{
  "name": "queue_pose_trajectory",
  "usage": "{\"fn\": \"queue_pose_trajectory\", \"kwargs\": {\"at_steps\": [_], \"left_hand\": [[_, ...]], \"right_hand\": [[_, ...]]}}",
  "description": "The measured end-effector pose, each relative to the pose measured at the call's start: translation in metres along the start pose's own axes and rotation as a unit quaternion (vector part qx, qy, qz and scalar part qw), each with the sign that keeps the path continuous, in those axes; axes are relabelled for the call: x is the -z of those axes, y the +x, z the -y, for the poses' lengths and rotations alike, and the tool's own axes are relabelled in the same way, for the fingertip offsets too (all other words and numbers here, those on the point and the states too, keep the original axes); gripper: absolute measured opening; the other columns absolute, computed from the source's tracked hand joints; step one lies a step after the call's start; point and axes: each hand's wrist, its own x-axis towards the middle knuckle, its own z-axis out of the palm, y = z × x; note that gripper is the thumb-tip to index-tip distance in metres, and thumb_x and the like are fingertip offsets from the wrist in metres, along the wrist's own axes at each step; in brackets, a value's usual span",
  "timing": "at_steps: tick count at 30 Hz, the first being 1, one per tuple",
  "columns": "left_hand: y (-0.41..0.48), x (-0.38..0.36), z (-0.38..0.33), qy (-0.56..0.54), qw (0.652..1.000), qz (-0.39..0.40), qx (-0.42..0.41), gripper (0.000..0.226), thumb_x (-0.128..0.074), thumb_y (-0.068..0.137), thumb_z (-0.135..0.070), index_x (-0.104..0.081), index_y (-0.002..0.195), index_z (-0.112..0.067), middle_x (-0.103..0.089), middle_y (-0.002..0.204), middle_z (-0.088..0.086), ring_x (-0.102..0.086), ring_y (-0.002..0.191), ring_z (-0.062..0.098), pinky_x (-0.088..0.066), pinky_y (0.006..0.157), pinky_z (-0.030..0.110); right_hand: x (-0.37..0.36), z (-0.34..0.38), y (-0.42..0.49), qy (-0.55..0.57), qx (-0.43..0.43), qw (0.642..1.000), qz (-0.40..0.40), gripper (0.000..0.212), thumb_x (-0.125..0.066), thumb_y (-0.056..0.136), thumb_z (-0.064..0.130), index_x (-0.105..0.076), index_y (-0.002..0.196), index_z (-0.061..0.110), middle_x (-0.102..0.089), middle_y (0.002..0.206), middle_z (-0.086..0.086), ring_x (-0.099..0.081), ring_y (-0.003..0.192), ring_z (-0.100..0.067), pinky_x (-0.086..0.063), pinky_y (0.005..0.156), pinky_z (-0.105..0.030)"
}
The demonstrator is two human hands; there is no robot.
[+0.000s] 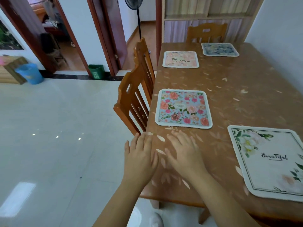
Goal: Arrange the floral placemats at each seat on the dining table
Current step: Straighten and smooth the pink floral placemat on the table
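Several floral placemats lie flat on the brown leaf-patterned dining table (237, 89). A blue mat with pink and orange roses (183, 109) sits by the near left chair. A pale pink mat (180, 59) lies further along the left side. A dark blue mat (219, 49) rests at the far end. A white mat lettered "Beautiful" (270, 159) is at the near right. My left hand (140, 155) hovers over the table's left edge, fingers spread and empty. My right hand (184, 153) is flat above the table just below the rose mat, also empty.
Two wooden chairs (133, 102) stand pushed in along the table's left side, and another chair (206, 32) is at the far end. A white wall runs along the right. The tiled floor (57, 128) lies to the left, with a blue bin (30, 73) and green bin (96, 71).
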Motion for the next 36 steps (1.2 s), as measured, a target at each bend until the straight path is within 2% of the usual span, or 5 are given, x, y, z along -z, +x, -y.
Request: {"fn": "queue_pose_trajectory", "kwargs": {"at_steps": [7, 14, 18, 24, 36], "left_hand": [[0.054, -0.012, 0.039, -0.006, 1.0, 0.013, -0.005, 0.046, -0.071, 0.074, -0.03, -0.06, 0.115, -0.011, -0.061, 0.122, 0.014, -0.053, 0.116, 0.035, -0.035, 0.096, 0.06], [0.092, -0.016, 0.087, -0.072, 0.997, 0.014, -0.031, 0.044, -0.068, 0.077, -0.026, -0.059, 0.117, -0.008, -0.059, 0.125, 0.015, -0.049, 0.12, 0.035, -0.035, 0.097, 0.058], [0.114, -0.015, 0.133, -0.097, 0.992, 0.02, -0.084, 0.045, -0.069, 0.076, -0.026, -0.06, 0.116, -0.008, -0.06, 0.123, 0.015, -0.052, 0.118, 0.035, -0.038, 0.094, 0.059], [0.16, -0.006, 0.226, -0.123, 0.98, 0.03, -0.156, 0.041, -0.061, 0.08, -0.025, -0.058, 0.117, -0.008, -0.059, 0.124, 0.015, -0.052, 0.117, 0.034, -0.037, 0.095, 0.059], [0.218, -0.013, 0.318, -0.155, 0.971, 0.081, -0.162, 0.044, -0.065, 0.08, -0.024, -0.056, 0.12, -0.009, -0.057, 0.126, 0.016, -0.049, 0.12, 0.035, -0.035, 0.097, 0.058]], "right_hand": [[-0.014, 0.022, 0.061, -0.035, -0.02, 0.999, -0.006, 0.038, -0.063, 0.083, 0.03, -0.057, 0.117, 0.013, -0.06, 0.122, -0.008, -0.052, 0.117, -0.028, -0.04, 0.098, -0.046], [-0.044, 0.053, 0.1, -0.033, -0.059, 0.997, 0.035, 0.04, -0.05, 0.09, 0.032, -0.048, 0.127, 0.017, -0.049, 0.136, -0.004, -0.036, 0.13, -0.023, -0.027, 0.109, -0.043], [-0.069, 0.091, 0.125, -0.025, -0.104, 0.994, -0.009, 0.037, -0.061, 0.084, 0.026, -0.057, 0.118, 0.011, -0.059, 0.124, -0.011, -0.049, 0.119, -0.031, -0.038, 0.102, -0.051], [-0.104, 0.161, 0.174, -0.061, -0.168, 0.983, -0.031, 0.043, -0.052, 0.088, 0.036, -0.05, 0.127, 0.017, -0.051, 0.136, -0.004, -0.04, 0.128, -0.023, -0.031, 0.109, -0.044], [-0.136, 0.235, 0.242, -0.097, -0.196, 0.97, -0.109, 0.037, -0.069, 0.078, 0.019, -0.062, 0.112, 0.007, -0.064, 0.117, -0.014, -0.056, 0.112, -0.033, -0.043, 0.095, -0.05]]}}
